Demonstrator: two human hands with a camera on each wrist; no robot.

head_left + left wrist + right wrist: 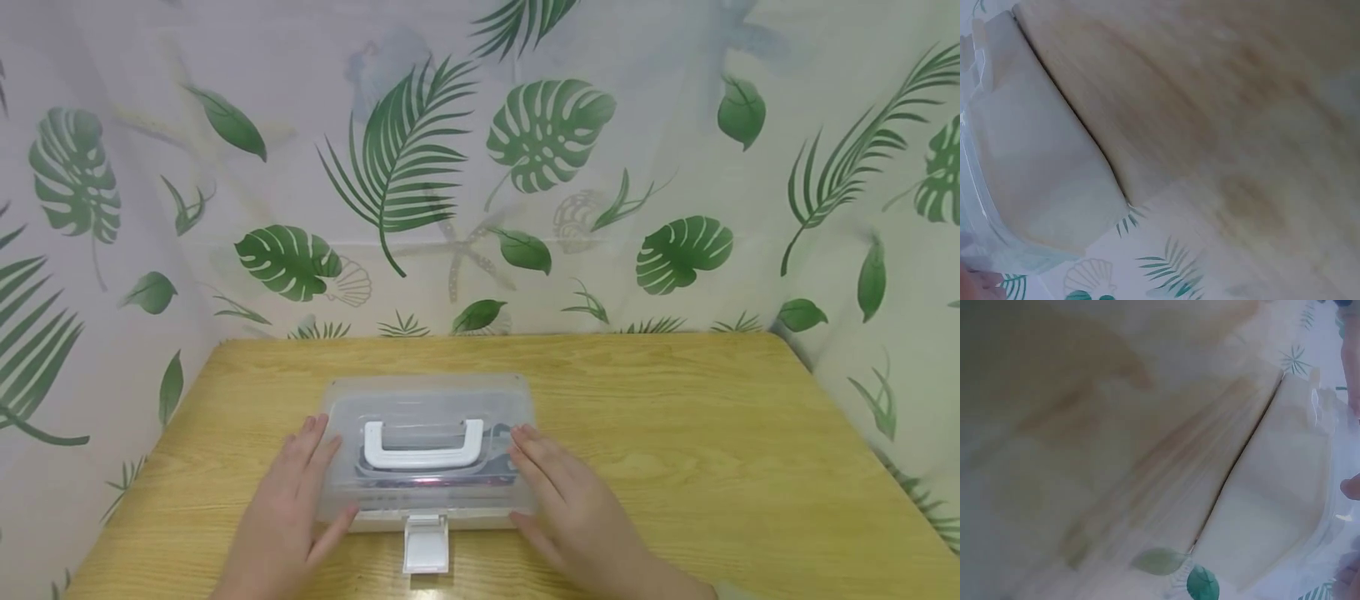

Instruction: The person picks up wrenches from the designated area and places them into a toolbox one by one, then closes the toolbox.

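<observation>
At the near edge of the wooden table (712, 433), a white latch (426, 543) hangs flipped down from the front of a clear plastic storage box (427, 400), resting on the tabletop just in front of it. The box sits left of the middle of the table, close to the near edge, with its lid on. The left hand (288, 508) lies flat on the left end of the lid, fingers straight and slightly spread, thumb angled toward the front wall. The right hand (566, 500) lies the same way on the right end, fingers straight and close together, thumb along the front corner. Neither hand curls round anything. Between the two hands, a white carrying handle (423, 446) lies folded flat in the recess of the lid, and dark contents show dimly through the plastic beneath it. Both wrist views are blurred and show only the pale side of the box (1041, 169) against the wood grain. Beyond the table's far edge and along both sides hangs a white curtain (480, 167) printed with green leaves
</observation>
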